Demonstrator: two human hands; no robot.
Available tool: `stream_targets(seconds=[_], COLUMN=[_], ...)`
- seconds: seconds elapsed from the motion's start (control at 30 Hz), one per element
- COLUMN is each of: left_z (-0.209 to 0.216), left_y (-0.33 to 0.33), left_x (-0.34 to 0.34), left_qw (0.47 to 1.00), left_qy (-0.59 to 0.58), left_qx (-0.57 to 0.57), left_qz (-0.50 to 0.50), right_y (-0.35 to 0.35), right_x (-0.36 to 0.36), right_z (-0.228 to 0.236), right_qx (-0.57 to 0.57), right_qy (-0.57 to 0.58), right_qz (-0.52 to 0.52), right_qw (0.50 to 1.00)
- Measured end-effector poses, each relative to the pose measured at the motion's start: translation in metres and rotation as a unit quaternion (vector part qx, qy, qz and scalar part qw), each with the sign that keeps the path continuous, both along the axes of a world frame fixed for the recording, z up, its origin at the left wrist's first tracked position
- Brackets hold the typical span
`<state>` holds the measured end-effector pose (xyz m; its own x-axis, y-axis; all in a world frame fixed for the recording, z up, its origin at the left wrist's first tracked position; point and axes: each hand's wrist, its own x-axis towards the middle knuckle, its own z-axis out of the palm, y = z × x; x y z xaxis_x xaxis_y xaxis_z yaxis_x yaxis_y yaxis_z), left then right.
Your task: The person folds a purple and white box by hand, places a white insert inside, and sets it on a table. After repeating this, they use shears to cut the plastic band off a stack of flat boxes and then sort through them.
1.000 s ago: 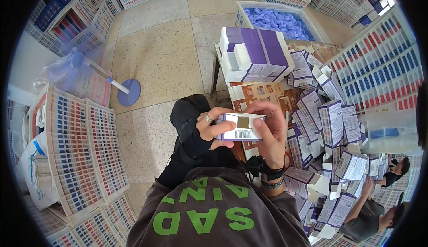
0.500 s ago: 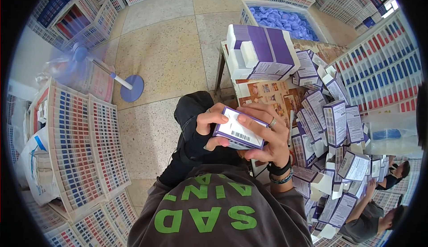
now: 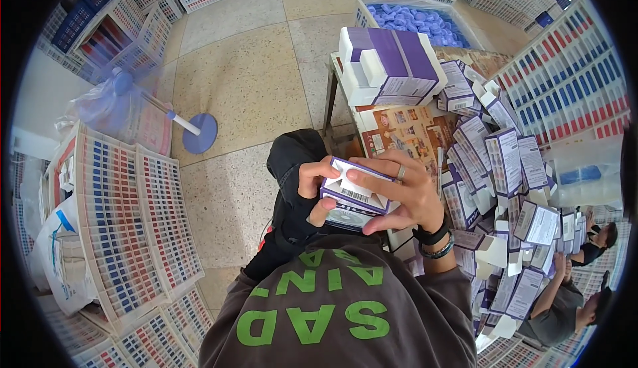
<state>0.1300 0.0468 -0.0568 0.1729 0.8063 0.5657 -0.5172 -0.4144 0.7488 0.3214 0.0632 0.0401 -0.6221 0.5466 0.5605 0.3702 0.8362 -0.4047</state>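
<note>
Left hand (image 3: 315,189) and right hand (image 3: 411,187) clasp a light-looking, crushable paperboard carton (image 3: 346,215), best held by nine- and three-o'clock edges.

A: ok, outfit check on this person, what've we got?

B: dark grey-brown fabric top (image 3: 415,315) with chunky bright-green block letters (image 3: 362,320) in rows down the front, upside down from up here lol

A: sleeves?

B: don't match tbh. Loose grey-brown right sleeve (image 3: 458,295), stops well short of the wrist. Snug black left sleeve (image 3: 292,225) goes all the way down to the hand.

A: any jewellery?

B: yep, shiny metal ring (image 3: 401,172) on the right fingers (image 3: 379,185), wide black wristband (image 3: 432,231), then a dark, beaded-looking bracelet (image 3: 440,247) right beside it.

A: and below?

B: black fabric trousers (image 3: 292,152), some folds at the knee.
</note>
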Motion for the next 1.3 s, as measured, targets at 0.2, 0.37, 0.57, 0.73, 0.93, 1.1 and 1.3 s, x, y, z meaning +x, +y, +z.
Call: stream_targets(seconds=[0.2,0.37,0.57,0.73,0.93,1.1,1.3], left_z=[-0.005,-0.009,-0.014,-0.036,-0.025,-0.048,-0.041], left_y=[-0.032,-0.053,-0.062,-0.032,0.035,0.123,0.253], left_x=[-0.031,-0.045,-0.043,-0.013,0.052,0.094,0.188], left_qw=[0.999,0.998,0.999,0.990,0.964,0.961,0.921], left_qy=[0.034,0.036,0.032,0.031,0.090,0.250,0.291], left_qx=[0.025,0.019,0.005,0.139,0.243,-0.072,-0.015], left_qz=[-0.028,-0.037,-0.023,-0.004,-0.059,0.090,0.257], right_y=[-0.040,-0.065,-0.075,-0.081,-0.078,-0.149,-0.169], right_x=[-0.026,-0.036,-0.038,-0.018,0.081,0.233,0.388], right_z=[0.002,0.004,-0.002,-0.008,-0.015,0.059,0.108], right_qx=[-0.042,-0.012,-0.021,-0.092,-0.006,0.312,0.301], right_qy=[0.055,-0.032,0.027,0.065,0.139,0.457,0.037], right_qz=[0.019,-0.001,0.007,-0.093,-0.155,-0.432,-0.869], right_qw=[0.997,0.999,0.999,0.989,0.978,0.712,0.390])
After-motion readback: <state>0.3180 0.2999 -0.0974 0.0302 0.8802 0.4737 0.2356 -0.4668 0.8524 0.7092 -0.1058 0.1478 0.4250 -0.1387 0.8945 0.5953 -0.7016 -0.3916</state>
